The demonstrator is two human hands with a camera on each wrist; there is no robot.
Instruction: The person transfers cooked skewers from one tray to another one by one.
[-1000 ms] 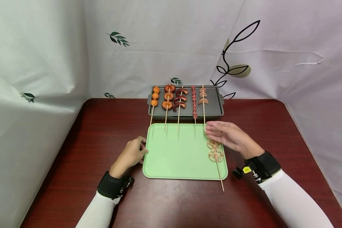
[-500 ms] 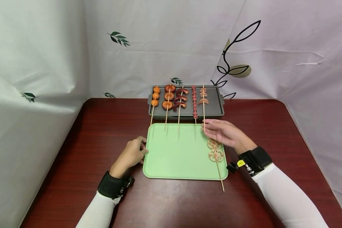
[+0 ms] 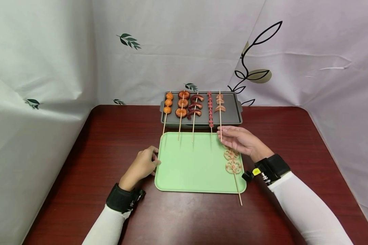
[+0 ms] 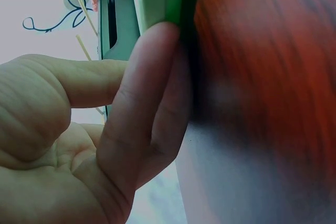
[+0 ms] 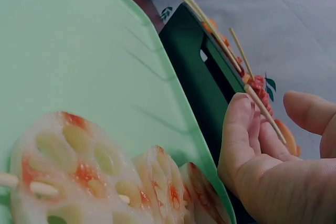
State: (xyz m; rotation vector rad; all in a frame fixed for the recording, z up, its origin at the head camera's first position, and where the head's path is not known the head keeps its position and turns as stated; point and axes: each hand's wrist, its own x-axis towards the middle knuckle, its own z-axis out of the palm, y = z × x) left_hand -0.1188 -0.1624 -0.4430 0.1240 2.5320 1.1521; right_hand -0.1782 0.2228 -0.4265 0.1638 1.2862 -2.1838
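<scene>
Two hands in play: your left hand point(image 3: 142, 164) pinches the edge of the pale-green rectangular plastic tray point(image 3: 193, 165); your right hand point(image 3: 240, 140), relaxed, thumb clear of its fingers, flanks the thin wooden skewer of pale crescent slices point(image 3: 220, 109), unclasped. Nearer you than those fingers lie skewered round lotus slices point(image 3: 233, 166); beyond them, the dark-grey rectangular pan point(image 3: 233, 115).

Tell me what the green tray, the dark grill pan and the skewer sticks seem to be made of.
Green tray: probably plastic, smooth satin finish, by its even colour and soft sheen.
Dark grill pan: perhaps matte coated metal, given its dull surface; plastic is possible.
Skewer sticks: likely bamboo or wood, unpainted, by their pale tan colour.
</scene>
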